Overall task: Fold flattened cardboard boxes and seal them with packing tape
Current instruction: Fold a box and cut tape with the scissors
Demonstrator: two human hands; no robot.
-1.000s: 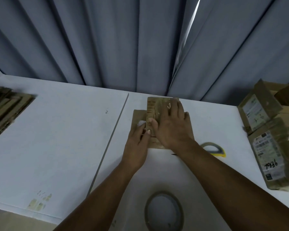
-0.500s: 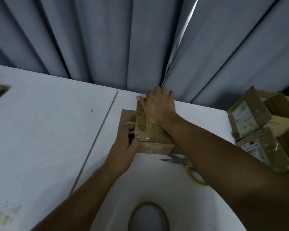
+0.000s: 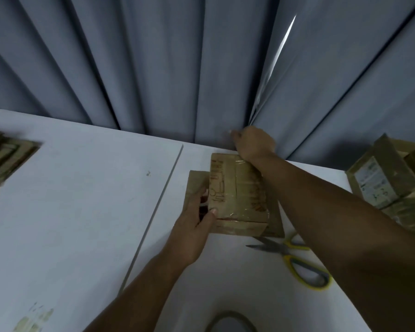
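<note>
Left hand (image 3: 192, 232) grips the box (image 3: 237, 197), right hand (image 3: 254, 144) curls over its far edge; scissors (image 3: 282, 250) lie just beside.

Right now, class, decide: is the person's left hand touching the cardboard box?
Touching. The head view shows the left hand gripping the box: its thumb lies on the top face and its fingers curl round the left side.
</note>
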